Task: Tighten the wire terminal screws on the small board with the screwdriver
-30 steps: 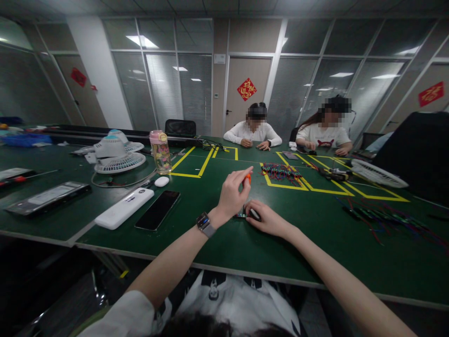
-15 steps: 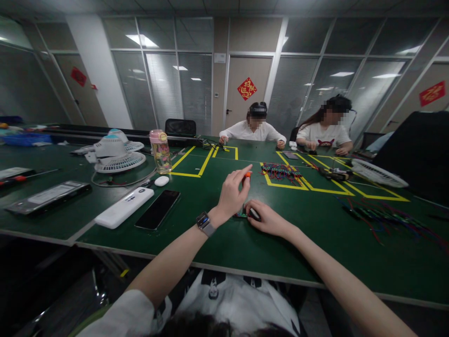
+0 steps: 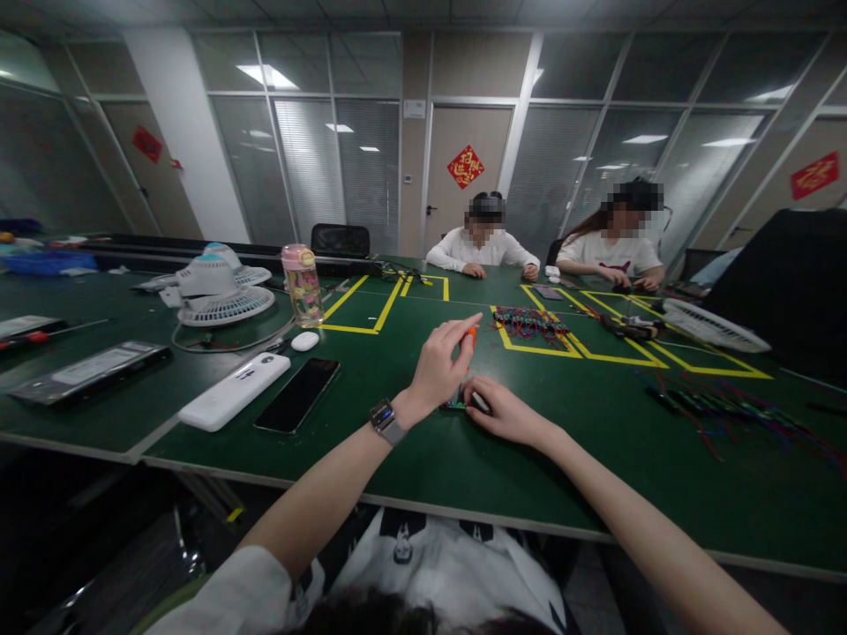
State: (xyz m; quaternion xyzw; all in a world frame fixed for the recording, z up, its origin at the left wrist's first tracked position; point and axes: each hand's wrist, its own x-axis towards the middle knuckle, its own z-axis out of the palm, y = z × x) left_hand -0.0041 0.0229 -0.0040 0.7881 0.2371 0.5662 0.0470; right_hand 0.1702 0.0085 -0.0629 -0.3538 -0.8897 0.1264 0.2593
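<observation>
My left hand (image 3: 438, 363), with a watch on its wrist, is closed around an orange-handled screwdriver (image 3: 472, 338). The handle stands roughly upright between thumb and fingers; its tip is hidden. Just below, my right hand (image 3: 503, 413) rests on the table and holds a small green circuit board (image 3: 453, 406) by its right side. A dark piece with a pale edge (image 3: 481, 403) shows under the right fingers, too small to name. The two hands nearly meet, the left one higher than the right.
A black phone (image 3: 297, 395), a white power bank (image 3: 235, 391) and a pink-lidded bottle (image 3: 303, 287) lie or stand to the left, near white fans (image 3: 225, 295). Wired boards (image 3: 533, 324) sit inside yellow tape ahead; more wired boards (image 3: 728, 410) lie right. Two people sit opposite.
More of the orange handle shows now, and my left fingers have shifted slightly to the right. My right hand stays put. Across the table, both people have moved their hands.
</observation>
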